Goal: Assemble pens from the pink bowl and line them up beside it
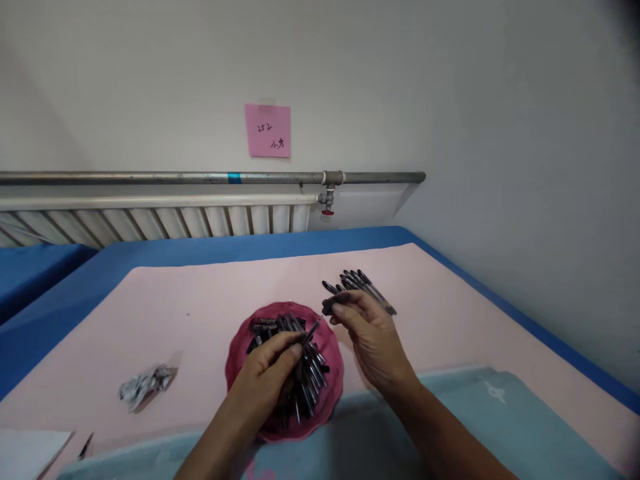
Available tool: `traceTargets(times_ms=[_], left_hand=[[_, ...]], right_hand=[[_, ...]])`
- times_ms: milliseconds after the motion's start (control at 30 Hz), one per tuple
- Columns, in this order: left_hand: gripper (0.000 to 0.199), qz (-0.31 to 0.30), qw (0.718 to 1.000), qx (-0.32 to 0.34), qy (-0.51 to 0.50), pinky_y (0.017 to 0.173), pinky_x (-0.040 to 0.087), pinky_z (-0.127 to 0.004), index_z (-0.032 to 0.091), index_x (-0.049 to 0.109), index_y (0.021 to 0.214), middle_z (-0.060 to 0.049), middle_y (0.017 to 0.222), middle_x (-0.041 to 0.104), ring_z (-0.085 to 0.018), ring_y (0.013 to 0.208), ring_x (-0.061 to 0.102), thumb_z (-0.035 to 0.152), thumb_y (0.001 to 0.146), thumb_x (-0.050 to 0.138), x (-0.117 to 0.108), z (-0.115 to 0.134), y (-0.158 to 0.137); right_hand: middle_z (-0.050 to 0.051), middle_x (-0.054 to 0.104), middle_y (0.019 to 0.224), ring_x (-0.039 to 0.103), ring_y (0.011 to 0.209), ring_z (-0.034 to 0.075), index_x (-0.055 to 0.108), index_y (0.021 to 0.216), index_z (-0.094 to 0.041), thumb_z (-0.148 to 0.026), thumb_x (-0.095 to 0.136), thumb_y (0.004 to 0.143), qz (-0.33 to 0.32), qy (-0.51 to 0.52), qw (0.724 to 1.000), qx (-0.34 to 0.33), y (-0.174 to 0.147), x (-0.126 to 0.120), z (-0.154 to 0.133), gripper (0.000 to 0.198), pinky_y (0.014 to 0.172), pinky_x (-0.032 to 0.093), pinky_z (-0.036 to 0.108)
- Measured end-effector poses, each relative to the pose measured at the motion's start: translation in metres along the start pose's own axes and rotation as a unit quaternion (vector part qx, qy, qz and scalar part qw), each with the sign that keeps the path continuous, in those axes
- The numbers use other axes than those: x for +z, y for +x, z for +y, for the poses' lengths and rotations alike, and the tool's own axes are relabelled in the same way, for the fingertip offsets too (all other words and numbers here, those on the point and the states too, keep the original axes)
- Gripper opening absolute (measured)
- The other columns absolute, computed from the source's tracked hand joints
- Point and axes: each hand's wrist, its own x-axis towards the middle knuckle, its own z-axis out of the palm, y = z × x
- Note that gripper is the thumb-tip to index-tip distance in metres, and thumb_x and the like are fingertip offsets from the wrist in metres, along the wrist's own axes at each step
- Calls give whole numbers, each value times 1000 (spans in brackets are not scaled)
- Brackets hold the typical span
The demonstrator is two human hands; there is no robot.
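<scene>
In the head view, the slim dark pen sits right at the centre of the frame, slanting over the pink bowl, its pointed end up toward the right. It looks light, stiff and smooth, so I'd call it a bit slippery and prone to roll between fingertips; the barrel is the safe grip, and the fine tip seems the delicate part, best left untouched. And the fingers! On the left hand, thumb and forefinger are pinched together on that barrel, leaving the tip free. On the right hand, thumb and fingertips are closed on a small black piece, cap-like by its look, right by the pen's tip; whether the two touch, I cannot tell. Below the left hand, the bowl is crowded with loose clear and dark pen pieces, lying every which way. Just past the right hand, right of centre, a fanned row of capped pens lies on the pink-covered worktop, while down at lower left there's a crumpled wad of paper, well apart from both hands.
</scene>
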Motion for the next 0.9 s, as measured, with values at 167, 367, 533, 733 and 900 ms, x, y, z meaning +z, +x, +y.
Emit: traceTargets(times_ms=[167, 367, 533, 733, 900], left_hand=[[37, -7, 1000, -3, -2, 38, 17, -18, 18, 61, 102, 6, 52, 42, -4, 40, 29, 43, 75, 56, 1, 2, -1], [35, 4, 1000, 0, -8, 36, 17, -19, 17, 60, 96, 7, 47, 40, -4, 36, 27, 44, 73, 58, 2, 5, -1], [29, -1, 999, -12, -46, 34, 14, -18, 19, 60, 91, 8, 44, 37, -3, 33, 25, 42, 73, 59, 4, 8, -1], [26, 20, 995, -29, -93, 32, 13, -17, 21, 59, 90, 8, 45, 39, -2, 31, 25, 40, 73, 60, 4, 5, -3], [29, 47, 992, -39, -111, 30, 14, -15, 21, 56, 97, 9, 44, 40, -3, 30, 26, 39, 75, 57, 3, 7, -3]], right_hand=[[-2, 63, 73, 56, 71, 12, 60, 75, -19, -23, 70, 65, -31, -11, 999, 24, -1, 0, 3, 14, 70, 42, 26], [-3, 61, 72, 55, 71, 11, 60, 75, -19, -22, 70, 64, -54, -24, 998, 38, -5, 2, 7, 15, 71, 42, 25], [-4, 62, 72, 57, 72, 11, 58, 81, -20, -20, 70, 63, -62, -20, 996, 58, -7, 4, 7, 22, 70, 43, 25], [-4, 62, 72, 58, 71, 11, 58, 86, -21, -19, 68, 65, -93, -40, 992, 78, -11, 7, 12, 23, 68, 44, 24], [-3, 65, 75, 59, 72, 11, 58, 93, -21, -19, 67, 65, -119, -30, 987, 103, -15, 12, 14, 29, 70, 44, 24]])
